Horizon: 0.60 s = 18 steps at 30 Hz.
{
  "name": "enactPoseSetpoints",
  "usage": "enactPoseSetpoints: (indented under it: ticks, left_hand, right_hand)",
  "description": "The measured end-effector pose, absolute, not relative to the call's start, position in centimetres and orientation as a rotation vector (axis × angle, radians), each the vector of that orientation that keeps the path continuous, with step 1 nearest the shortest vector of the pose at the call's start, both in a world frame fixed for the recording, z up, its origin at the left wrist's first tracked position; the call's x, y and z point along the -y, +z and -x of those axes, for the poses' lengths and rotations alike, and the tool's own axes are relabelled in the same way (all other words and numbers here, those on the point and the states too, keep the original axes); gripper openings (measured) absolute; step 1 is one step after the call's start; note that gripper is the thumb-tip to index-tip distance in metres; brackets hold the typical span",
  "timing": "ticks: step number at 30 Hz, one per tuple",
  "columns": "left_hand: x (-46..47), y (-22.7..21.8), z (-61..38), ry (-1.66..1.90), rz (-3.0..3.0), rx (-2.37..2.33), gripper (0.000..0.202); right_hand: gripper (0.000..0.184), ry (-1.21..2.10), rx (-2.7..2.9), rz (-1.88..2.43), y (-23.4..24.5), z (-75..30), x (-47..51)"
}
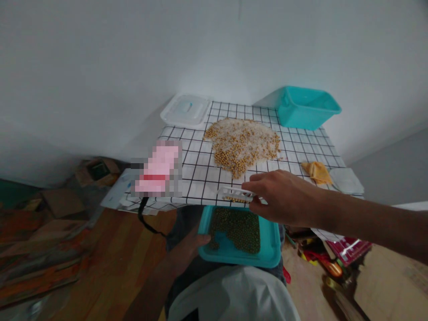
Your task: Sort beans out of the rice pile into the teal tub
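From the head view, we held a white slotted scoop (236,194) at the table's near edge.
Our right hand (276,196) was clamped on the scoop's right end, yellow beans inside; our left hand (192,245) gripped the left rim of a teal tray (276,245) of green beans (245,232), below the table edge. Beyond the scoop, more yellow beans lay heaped with pale grains (259,131) on the gridded tablecloth (195,178).

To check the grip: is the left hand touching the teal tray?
Touching: the head view shows the left hand at the teal tray, thumb over its rim.
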<state>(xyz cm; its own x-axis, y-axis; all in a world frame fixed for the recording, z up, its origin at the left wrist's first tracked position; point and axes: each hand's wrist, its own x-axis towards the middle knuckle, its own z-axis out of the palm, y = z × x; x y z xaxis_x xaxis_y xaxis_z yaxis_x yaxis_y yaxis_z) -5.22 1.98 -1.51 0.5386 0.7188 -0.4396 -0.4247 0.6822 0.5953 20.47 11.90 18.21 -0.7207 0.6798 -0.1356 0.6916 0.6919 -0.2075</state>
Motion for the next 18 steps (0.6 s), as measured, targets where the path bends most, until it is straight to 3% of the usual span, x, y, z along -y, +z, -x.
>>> enactPoseSetpoints:
  ticks: [8, 12, 18]
  left_hand:
    - [-2.5, 0.0, 5.2, 0.716, -0.494, -0.752, 0.044]
    - [-2.6, 0.1, 5.2, 0.697, -0.496, -0.786, 0.039]
    - [-2.7, -0.8, 5.1, 0.708, -0.484, -0.776, 0.049]
  right_hand:
    - [0.007, -0.404, -2.849, -1.141, 18.7, -21.1, -10.5]
    - [0.010, -0.216, -2.869, -1.264, 19.6, -22.5, -12.6]
    - [0.017, 0.166, -2.828, -1.367, 19.9, -23.1, -18.1]
